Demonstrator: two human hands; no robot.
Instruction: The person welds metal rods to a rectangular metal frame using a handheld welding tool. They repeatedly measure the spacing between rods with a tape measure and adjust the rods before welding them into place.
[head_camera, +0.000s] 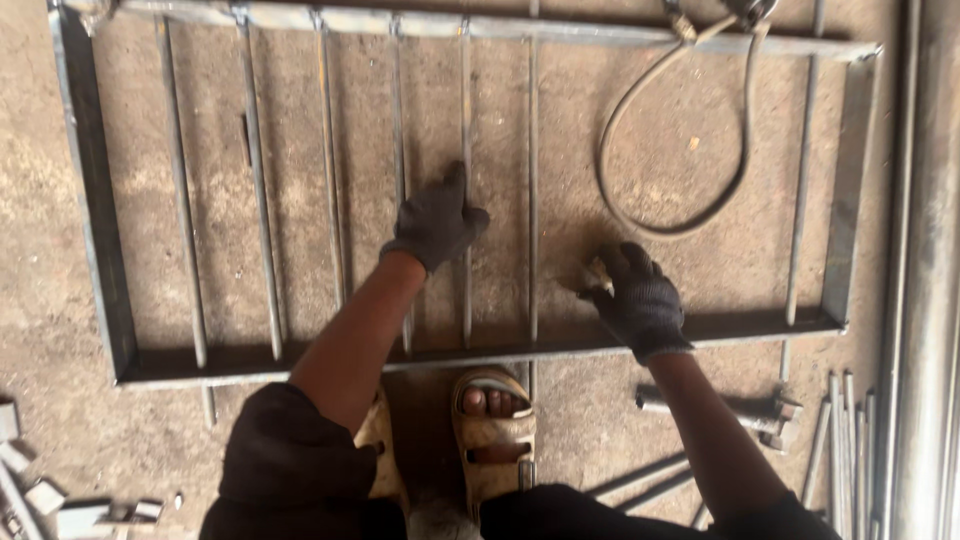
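Steel frame (100, 250), seven upright bars (466, 180)

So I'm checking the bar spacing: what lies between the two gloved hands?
In the head view, one thin upright bar of the metal frame runs between the left hand and the right hand; otherwise only bare concrete floor shows there.

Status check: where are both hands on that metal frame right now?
Left hand gloved, resting on a bar of the metal frame. Right hand gloved, holding a small piece. Cable loop lies nearby.
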